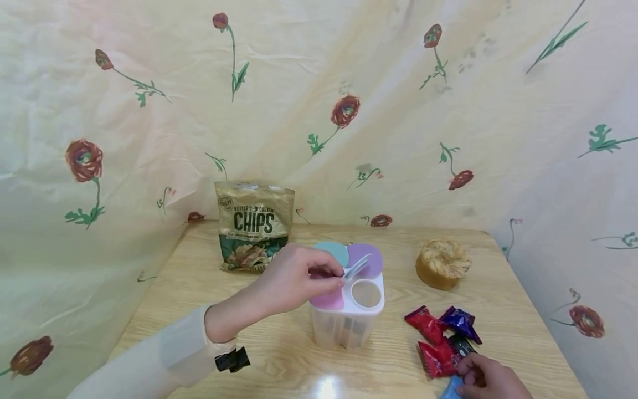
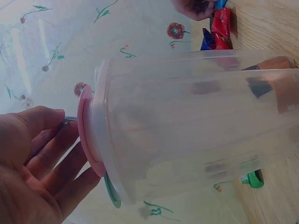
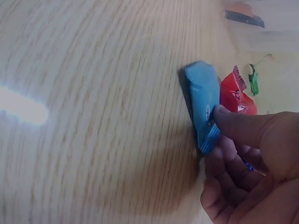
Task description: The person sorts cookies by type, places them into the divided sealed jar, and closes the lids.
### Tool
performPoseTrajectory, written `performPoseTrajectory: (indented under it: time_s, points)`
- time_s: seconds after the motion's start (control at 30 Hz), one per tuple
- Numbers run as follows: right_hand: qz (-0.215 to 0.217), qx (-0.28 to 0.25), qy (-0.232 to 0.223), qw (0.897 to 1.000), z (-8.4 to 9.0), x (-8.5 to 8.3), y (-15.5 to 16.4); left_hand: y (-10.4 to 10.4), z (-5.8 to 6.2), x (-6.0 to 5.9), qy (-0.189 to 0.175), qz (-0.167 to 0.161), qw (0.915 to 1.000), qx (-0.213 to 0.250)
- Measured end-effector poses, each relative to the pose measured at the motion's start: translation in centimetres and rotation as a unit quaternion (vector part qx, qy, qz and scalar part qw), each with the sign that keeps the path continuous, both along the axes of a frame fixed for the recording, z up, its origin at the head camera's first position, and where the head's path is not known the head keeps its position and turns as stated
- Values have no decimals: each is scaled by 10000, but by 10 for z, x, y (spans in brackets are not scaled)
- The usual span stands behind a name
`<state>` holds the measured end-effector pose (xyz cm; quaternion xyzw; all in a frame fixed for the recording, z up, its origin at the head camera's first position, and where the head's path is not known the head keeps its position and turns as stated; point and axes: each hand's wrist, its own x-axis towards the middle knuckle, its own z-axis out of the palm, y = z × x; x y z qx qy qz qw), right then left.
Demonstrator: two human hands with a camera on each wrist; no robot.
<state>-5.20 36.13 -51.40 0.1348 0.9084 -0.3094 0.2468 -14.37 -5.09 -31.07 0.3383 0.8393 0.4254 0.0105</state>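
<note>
Steadiness is what counts at this clear divided container (image 1: 347,318) standing mid-table: the left hand (image 1: 294,277) pinches a small flap of the lid (image 1: 360,265) with curled fingertips, and a good lift likely means pulling gently upward so the light tub does not tip, since nothing else braces it. One round opening (image 1: 366,293) already shows uncovered on the near right of the lid; pink, teal and purple flaps sit around it. From the left wrist view the fingers (image 2: 56,158) lie half-curled against the pink edge (image 2: 86,135). Over at the near right, the right hand (image 1: 490,379) presses its thumb down on a blue wrapped sweet (image 3: 203,105), fingers curled under and closing on it, beside the red and dark blue sweets (image 1: 441,335). A chips bag (image 1: 253,224) stands far left, a small cake (image 1: 442,263) far right.
</note>
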Motion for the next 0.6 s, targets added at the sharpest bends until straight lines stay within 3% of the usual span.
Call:
performPoseTrajectory:
  time_s: [0.2, 0.4, 0.6]
  points:
    - [103, 247, 66, 9996, 2, 2, -1, 0, 1, -1, 33, -1, 10000, -39]
    - [366, 523, -146, 9979, -2, 3, 3, -1, 1, 0, 14, -32, 10000, -40]
    - [420, 543, -219, 9974, -8, 2, 6, -1, 1, 0, 20, -28, 10000, -40]
